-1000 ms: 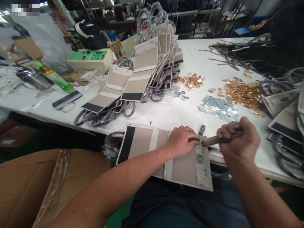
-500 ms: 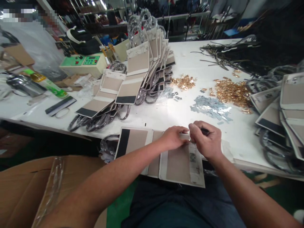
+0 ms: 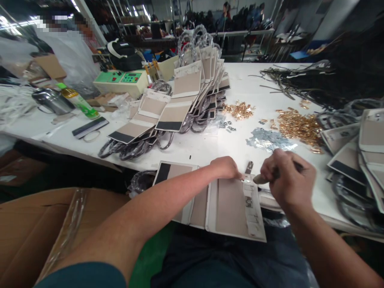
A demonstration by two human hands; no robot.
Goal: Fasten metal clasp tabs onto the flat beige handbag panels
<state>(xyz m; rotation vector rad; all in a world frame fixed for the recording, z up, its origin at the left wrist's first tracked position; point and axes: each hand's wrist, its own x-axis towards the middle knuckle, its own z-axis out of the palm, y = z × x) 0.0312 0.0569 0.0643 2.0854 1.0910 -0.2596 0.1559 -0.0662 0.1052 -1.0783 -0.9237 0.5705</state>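
A beige-lined bag panel (image 3: 231, 208) lies open over the table's front edge, with a pale strip along its right side. That strip carries slits and a small metal plate (image 3: 249, 202). My left hand (image 3: 226, 168) is closed at the panel's upper edge, its fingertips pressed beside the strip's top end. Another metal piece with holes (image 3: 249, 167) sticks out past that edge. To the right, my right hand (image 3: 289, 180) is closed around a short tool with a pale tip (image 3: 262, 179), held apart from the panel; blur hides its exact kind.
Stacked bag panels (image 3: 183, 88) with wrapped handles stand at the back left, more (image 3: 372, 132) at the right. Grey metal plates (image 3: 267, 139) and gold-coloured fittings (image 3: 300, 126) lie in heaps. A bottle (image 3: 79, 102) and a control box (image 3: 121, 82) are leftward. A cardboard box (image 3: 39, 228) stands below.
My right hand has moved right, away from my left hand, with the tool in it. The metal piece at the panel's upper edge now shows. My left hand stays at the panel.
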